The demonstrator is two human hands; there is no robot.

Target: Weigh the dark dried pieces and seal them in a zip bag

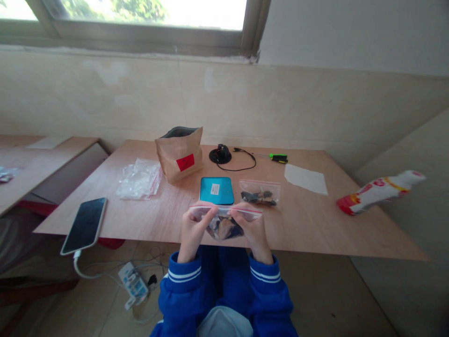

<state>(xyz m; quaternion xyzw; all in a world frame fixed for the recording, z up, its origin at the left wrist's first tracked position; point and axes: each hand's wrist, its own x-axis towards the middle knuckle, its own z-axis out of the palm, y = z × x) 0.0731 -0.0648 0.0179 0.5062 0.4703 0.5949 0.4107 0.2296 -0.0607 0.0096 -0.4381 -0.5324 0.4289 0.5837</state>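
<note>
Between my two hands is a clear zip bag point(224, 228) with a red line along its top and brown and dark dried pieces inside. My left hand point(197, 229) pinches the top strip left of centre, thumb on the near side. On the other half of the strip, my right hand point(253, 230) pinches it the same way. Just beyond the bag lies a blue digital scale or flat tin point(216, 191) with a small white label. A second zip bag point(261, 194) of similar dried pieces rests flat to the right of it.
A brown paper pouch point(180, 157) stands open at the back, beside empty plastic bags point(138, 180). Behind are a black round device point(220, 153) with a cable and screwdrivers point(278, 157). White paper point(306, 179) and a bottle point(380, 192) are right; a charging phone point(85, 225) overhangs the left edge.
</note>
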